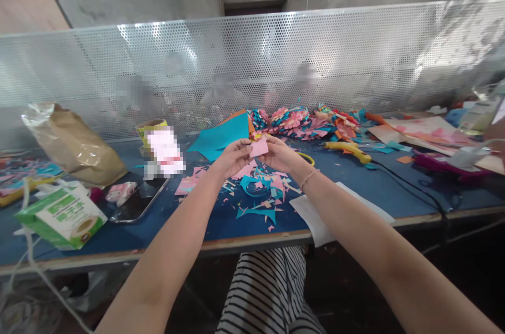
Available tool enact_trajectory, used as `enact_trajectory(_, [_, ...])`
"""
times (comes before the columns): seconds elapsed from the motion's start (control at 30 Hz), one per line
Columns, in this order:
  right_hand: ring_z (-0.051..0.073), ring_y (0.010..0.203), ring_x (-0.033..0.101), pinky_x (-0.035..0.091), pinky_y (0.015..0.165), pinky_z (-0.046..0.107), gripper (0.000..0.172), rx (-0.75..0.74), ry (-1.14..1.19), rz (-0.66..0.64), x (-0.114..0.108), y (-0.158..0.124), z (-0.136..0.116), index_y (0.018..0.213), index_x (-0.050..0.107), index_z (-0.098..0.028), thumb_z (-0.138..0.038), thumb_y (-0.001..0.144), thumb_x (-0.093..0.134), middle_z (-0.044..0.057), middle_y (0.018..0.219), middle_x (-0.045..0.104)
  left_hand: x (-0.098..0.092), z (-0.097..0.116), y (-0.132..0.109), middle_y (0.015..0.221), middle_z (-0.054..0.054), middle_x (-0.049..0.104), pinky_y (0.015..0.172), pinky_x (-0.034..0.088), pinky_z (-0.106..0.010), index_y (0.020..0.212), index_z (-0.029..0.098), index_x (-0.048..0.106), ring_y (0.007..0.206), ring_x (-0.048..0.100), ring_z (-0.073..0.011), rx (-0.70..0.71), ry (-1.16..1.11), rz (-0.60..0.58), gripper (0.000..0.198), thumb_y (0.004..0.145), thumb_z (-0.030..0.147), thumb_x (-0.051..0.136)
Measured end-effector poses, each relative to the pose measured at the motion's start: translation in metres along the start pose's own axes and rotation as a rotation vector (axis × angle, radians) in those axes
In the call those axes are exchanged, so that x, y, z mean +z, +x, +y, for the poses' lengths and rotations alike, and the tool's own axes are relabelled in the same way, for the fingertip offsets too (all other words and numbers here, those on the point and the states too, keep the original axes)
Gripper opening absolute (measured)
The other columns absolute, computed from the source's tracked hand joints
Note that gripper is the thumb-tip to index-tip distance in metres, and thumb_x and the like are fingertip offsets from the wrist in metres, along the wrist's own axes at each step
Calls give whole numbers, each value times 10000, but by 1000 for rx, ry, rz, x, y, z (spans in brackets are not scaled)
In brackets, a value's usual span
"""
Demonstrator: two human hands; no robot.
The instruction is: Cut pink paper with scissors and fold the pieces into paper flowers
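Note:
Above the middle of the table, both hands meet at a small piece of pink paper (259, 149). My left hand (233, 158) pinches its left edge between thumb and fingers. On the other side, my right hand (281, 154) has its fingers closed at the paper's right edge. A yellow loop (306, 158), perhaps a scissor handle, shows just behind my right hand; whether the hand touches it I cannot tell. Beneath the hands lie blue paper scraps (258, 214) and pink offcuts (190, 180). A blue paper sheet (223, 134) rests beyond my left hand.
Paper flowers (290, 122) are heaped along the perforated metal screen (252, 60). A yellow glue gun (349, 151) with a black cord lies right. White paper (315, 218) overhangs the front edge. Left are a phone (140, 200), a green carton (63, 215) and a brown bag (77, 144).

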State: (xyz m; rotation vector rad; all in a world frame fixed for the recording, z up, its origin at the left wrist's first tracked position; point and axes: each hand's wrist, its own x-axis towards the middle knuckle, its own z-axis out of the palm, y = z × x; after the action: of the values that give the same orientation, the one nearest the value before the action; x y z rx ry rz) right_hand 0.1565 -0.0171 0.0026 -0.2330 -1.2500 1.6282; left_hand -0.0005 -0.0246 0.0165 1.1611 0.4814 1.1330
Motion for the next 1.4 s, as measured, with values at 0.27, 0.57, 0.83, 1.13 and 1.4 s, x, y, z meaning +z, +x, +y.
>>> enact_trajectory(0.27, [60, 604, 521, 445, 536, 173, 172, -70, -151, 53, -1, 1, -2, 701, 530, -181, -252, 660, 682, -38, 689, 555, 3, -5, 1, 672, 27, 571, 624, 444, -213, 726, 157, 560, 629, 550, -74, 82, 40, 15, 262, 551, 159, 755])
enact_trajectory(0.57, [63, 563, 513, 428, 552, 199, 230, -203, -304, 144, 8, 5, 2, 688, 568, -177, -287, 571, 732, -47, 620, 558, 15, -10, 0, 776, -20, 585, 755, 445, -260, 720, 190, 620, 816, 556, -120, 631, 602, 193, 106, 677, 273, 670])
enact_trajectory(0.83, [104, 617, 554, 451, 647, 264, 197, -329, -416, 189, -1, 9, 6, 668, 604, -173, -318, 602, 719, -11, 650, 609, 16, -8, -3, 865, -54, 595, 748, 487, -299, 714, 181, 620, 879, 574, -155, 710, 770, 219, 152, 685, 326, 656])
enact_trajectory(1.13, [112, 673, 555, 455, 664, 268, 239, -298, -420, 249, 0, 10, 7, 693, 616, -176, -314, 540, 737, -6, 720, 625, 14, -7, -3, 872, -58, 619, 779, 482, -326, 678, 194, 640, 886, 575, -162, 724, 886, 292, 114, 691, 307, 653])
enact_trajectory(1.4, [91, 634, 537, 445, 614, 232, 255, -297, -382, 280, 7, 8, 5, 692, 583, -176, -292, 527, 740, -18, 694, 614, 20, -6, -7, 861, -61, 639, 778, 457, -316, 672, 192, 659, 870, 576, -172, 682, 846, 315, 98, 698, 285, 642])
